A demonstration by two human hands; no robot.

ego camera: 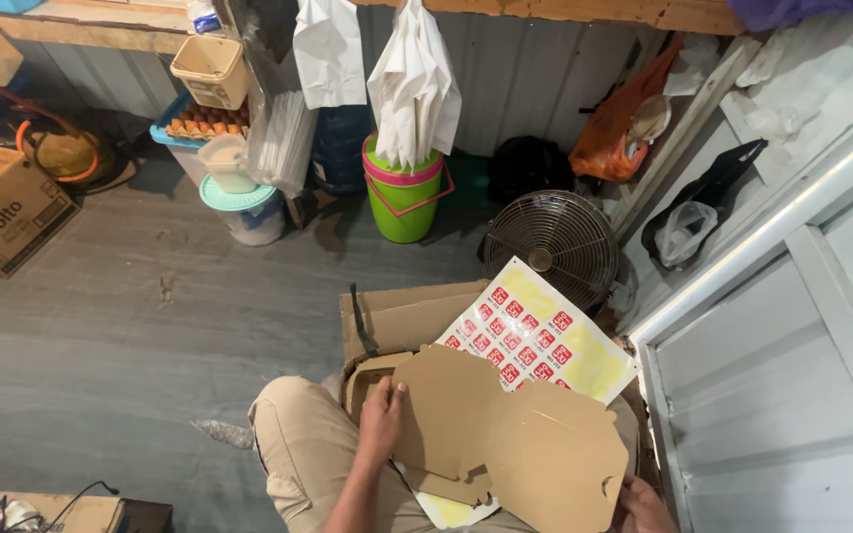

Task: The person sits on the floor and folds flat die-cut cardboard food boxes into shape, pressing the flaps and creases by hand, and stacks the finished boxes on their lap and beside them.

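A flat brown cardboard box blank (515,434) lies across my lap, unfolded, with cut-out tabs along its lower edge. My left hand (382,419) grips its left edge, thumb on top. My right hand (644,505) holds the blank's lower right corner at the bottom of the view, mostly hidden. Behind the blank, a yellow sheet of red square stickers (535,336) leans tilted, partly covered by the cardboard. More folded brown cardboard (397,321) sits under and behind the sheet.
A floor fan (550,247) stands just beyond the sticker sheet. A green bucket (402,202) holds white bags, with tubs (244,212), an egg tray (204,126) and a cardboard carton (2,212) along the back. A metal wall (792,375) rises at right.
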